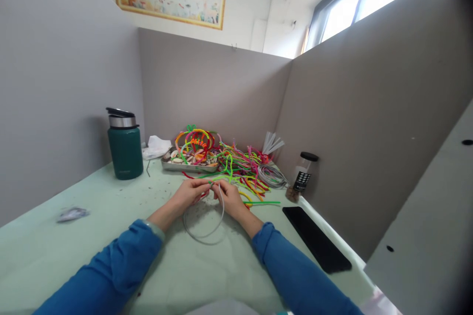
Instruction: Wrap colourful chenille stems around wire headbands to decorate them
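Note:
Both my hands meet over the middle of the table, fingertips pinched together. A thin grey wire loop (203,243) hangs from them in a rough circle. My left hand (190,193) is closed at the loop's upper end, where a bit of green and red pipe cleaner shows between the fingers. My right hand (229,198) is closed on the wire just beside it. How the wire and the pipe cleaner join is hidden by the fingers. Behind the hands lies a heap of coloured pipe cleaners (242,160), with a coil of grey wire (272,176) at its right.
A metal tray (188,167) holds wooden slices and coloured pipe-cleaner rings. A green bottle (125,152) stands at left, near white tissue (157,147). At right are a clear jar with a black lid (302,177) and a black phone (316,238). Grey partitions (214,83) enclose the table.

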The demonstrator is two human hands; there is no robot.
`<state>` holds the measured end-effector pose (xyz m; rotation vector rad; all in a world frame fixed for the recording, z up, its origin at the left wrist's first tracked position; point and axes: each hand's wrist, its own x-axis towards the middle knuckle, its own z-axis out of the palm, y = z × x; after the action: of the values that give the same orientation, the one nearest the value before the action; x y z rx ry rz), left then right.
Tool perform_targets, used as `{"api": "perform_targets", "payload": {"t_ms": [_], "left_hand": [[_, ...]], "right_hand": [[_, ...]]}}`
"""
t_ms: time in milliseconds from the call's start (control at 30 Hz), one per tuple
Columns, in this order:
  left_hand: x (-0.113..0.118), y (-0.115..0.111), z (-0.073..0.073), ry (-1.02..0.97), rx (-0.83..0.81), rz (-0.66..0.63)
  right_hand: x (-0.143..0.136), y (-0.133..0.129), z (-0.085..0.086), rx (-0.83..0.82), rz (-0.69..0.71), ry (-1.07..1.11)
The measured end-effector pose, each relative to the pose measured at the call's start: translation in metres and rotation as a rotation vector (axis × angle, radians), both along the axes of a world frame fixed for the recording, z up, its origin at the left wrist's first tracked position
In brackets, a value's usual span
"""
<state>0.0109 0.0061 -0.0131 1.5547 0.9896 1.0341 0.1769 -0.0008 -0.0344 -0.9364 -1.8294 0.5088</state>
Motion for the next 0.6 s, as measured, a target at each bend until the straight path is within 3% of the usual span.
{"api": "perform_targets", "payload": {"t_ms": [600], "left_hand": [[0.0014,-0.0036,0.0034,-0.060,-0.029,0.035]], "right_hand": [[0.0007,0.0004,-0.0010,-0.013,0.039,0.060]]}}
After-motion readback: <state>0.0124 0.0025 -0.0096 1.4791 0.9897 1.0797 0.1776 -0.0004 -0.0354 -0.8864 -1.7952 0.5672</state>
